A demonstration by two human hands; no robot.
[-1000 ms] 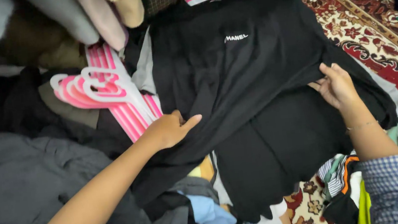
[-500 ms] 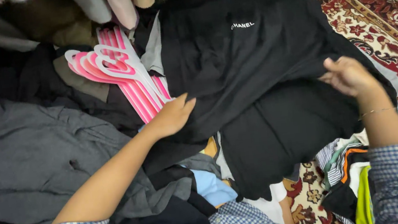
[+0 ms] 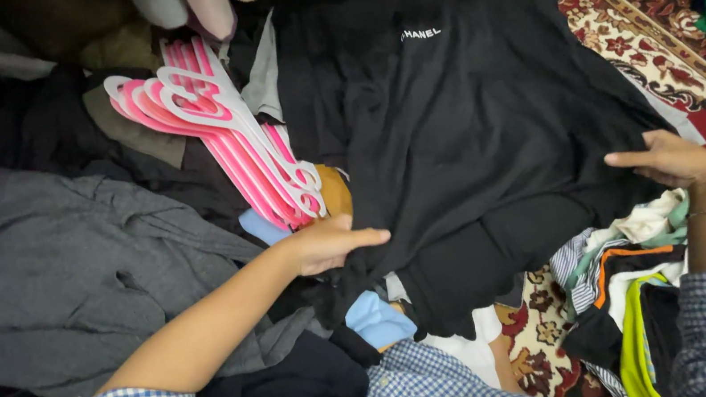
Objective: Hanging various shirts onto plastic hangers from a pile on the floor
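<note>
A black shirt [image 3: 469,121] with small white chest lettering lies spread on a pile of clothes, its lower part folded up. My left hand [image 3: 327,245] rests flat on the shirt's lower left edge, fingers pointing right. At the shirt's right edge my right hand [image 3: 669,158] pinches the fabric near the fold. Both forearms come out of blue checked sleeves.
A stack of pink and white plastic hangers [image 3: 229,137] lies left of the shirt. A grey garment [image 3: 64,261] covers the left side. Striped and bright green clothes [image 3: 632,281] are heaped at lower right. A red patterned carpet [image 3: 664,26] shows at upper right.
My right hand has drawn the shirt's right side downward and toward me. My left hand has stayed on the lower left edge. The view has shifted right and down.
</note>
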